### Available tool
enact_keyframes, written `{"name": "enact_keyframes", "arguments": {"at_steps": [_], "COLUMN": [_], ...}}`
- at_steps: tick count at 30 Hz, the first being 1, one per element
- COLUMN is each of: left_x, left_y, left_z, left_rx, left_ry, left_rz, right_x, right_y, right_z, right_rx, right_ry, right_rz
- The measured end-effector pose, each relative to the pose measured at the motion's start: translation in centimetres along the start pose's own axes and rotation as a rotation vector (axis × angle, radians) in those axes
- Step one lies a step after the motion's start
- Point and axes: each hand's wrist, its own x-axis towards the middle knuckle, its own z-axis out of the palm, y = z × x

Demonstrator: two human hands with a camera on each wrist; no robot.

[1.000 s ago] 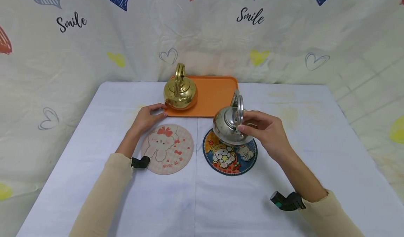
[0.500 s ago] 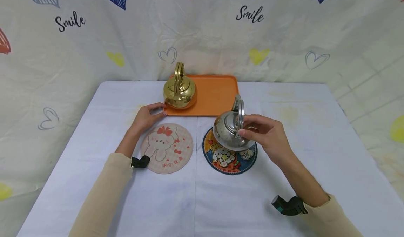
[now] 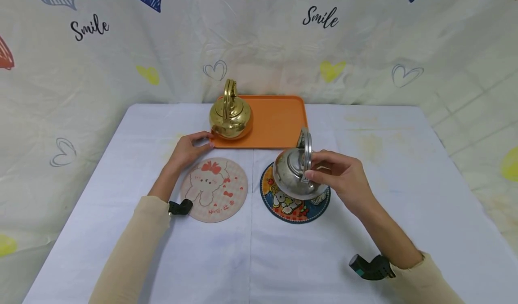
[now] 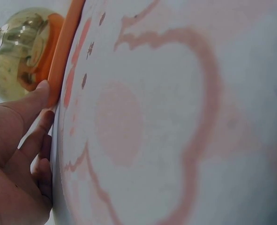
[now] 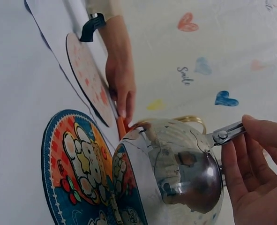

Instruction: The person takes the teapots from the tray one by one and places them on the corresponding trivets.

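My right hand [image 3: 341, 178] pinches the upright handle of a silver kettle [image 3: 288, 176] between thumb and fingers. The kettle's shiny body covers the far part of a round, dark-rimmed cartoon mat [image 5: 77, 164], close over it in the right wrist view. At the front left corner of an orange tray [image 3: 277, 119], my left hand [image 3: 187, 151] touches the rim with extended thumb and fingertips. A gold kettle [image 3: 229, 117] stands on the tray's left side, its handle up. In the left wrist view, the thumb tip meets the tray's edge beside the gold kettle.
A pink round mat [image 3: 214, 191] with a rabbit picture lies in front of the tray, left of the cartoon mat. White cloth [image 3: 251, 259] covers the table. Behind it hangs a backdrop [image 3: 267, 43] printed with hearts and "Smile".
My right hand has lowered the silver kettle and brought it slightly nearer, so it covers more of the cartoon mat. The left hand stays at the tray corner.
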Motion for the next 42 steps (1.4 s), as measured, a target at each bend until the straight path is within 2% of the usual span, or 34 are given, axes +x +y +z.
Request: {"name": "enact_keyframes", "arguments": {"at_steps": [12,29,35,42], "left_x": [0.0,0.0,0.0,-0.1], "left_y": [0.0,-0.2,-0.1,0.0], "left_z": [0.0,0.0,0.1,0.1], "left_rx": [-0.004,0.012,0.006,0.014], "left_ry": [0.005,0.007,0.009,0.010], "left_rz": [0.005,0.020,0.015,0.019], "right_x": [-0.5,-0.7,-0.8,-0.9], "right_y": [0.3,0.5,0.9,1.4], "right_z": [0.3,0.5,0.7,0.9], "right_rx": [-0.068,-0.107,-0.068,-0.013], "right_ry": [-0.015,-0.022,-0.038,-0.108], "right_rz": [0.032,0.008,-0.004,-0.029]}}
